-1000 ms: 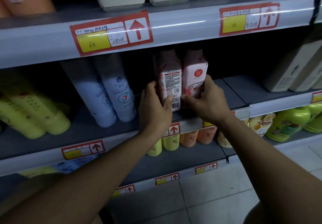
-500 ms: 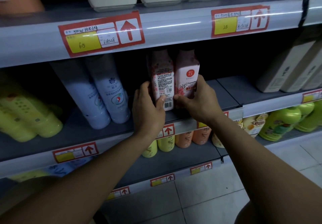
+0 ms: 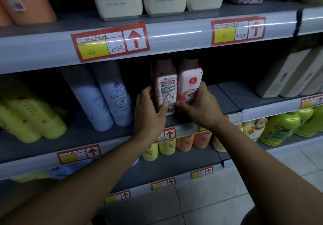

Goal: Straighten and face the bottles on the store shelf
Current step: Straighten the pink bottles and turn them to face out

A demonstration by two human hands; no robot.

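Two pink bottles stand touching on the middle shelf [image 3: 225,97]. Left hand [image 3: 148,112] grips the back-facing bottle [image 3: 165,88]; right hand [image 3: 201,107] grips the front-facing bottle [image 3: 189,83].

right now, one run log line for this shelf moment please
left hand grips pink bottle with barcode side out | right hand grips pink bottle with front label out | bottles upright, touching | grey middle shelf
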